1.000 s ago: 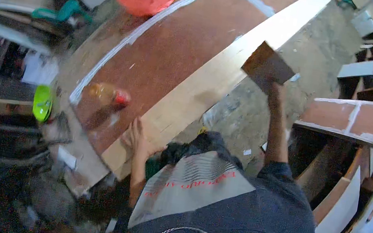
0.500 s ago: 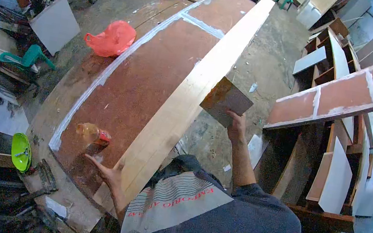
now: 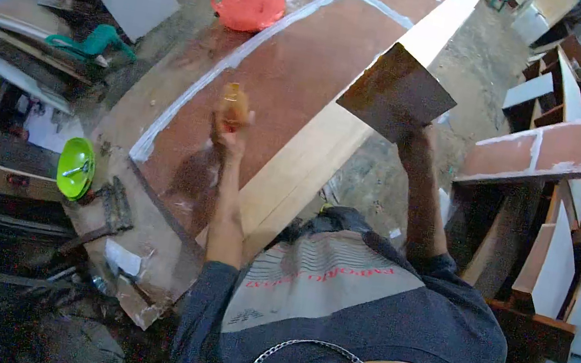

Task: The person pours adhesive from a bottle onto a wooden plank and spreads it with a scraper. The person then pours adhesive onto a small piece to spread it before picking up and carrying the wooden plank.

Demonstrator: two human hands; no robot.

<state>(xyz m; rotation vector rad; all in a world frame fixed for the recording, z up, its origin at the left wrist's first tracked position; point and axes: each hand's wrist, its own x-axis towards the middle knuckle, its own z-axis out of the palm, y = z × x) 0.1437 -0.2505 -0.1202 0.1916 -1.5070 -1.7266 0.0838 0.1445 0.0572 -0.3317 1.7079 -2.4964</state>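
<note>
My left hand [image 3: 231,133] is wrapped round a small plastic bottle [image 3: 232,97] with amber contents, raised above the reddish-brown panel [image 3: 295,59] with white-smeared edges. In my right hand [image 3: 415,135] is a thin, square dark brown board [image 3: 398,92], gripped at its lower right corner. That board is lifted over a long pale wooden plank [image 3: 308,165] and hides part of it. The plank runs along the panel's right side, from near my body to the far end.
A red plastic bag [image 3: 254,8] sits on the far left edge of the work surface. Nearer on the left are a green bowl [image 3: 76,169] with a metal tool and a clamp-like tool [image 3: 118,208]. Cabinet frames and another white-striped panel [image 3: 564,150] stand right.
My left hand has left the plank and picked up the bottle from the panel. The square board in my right hand has risen and now covers part of the plank. The view has shifted.
</note>
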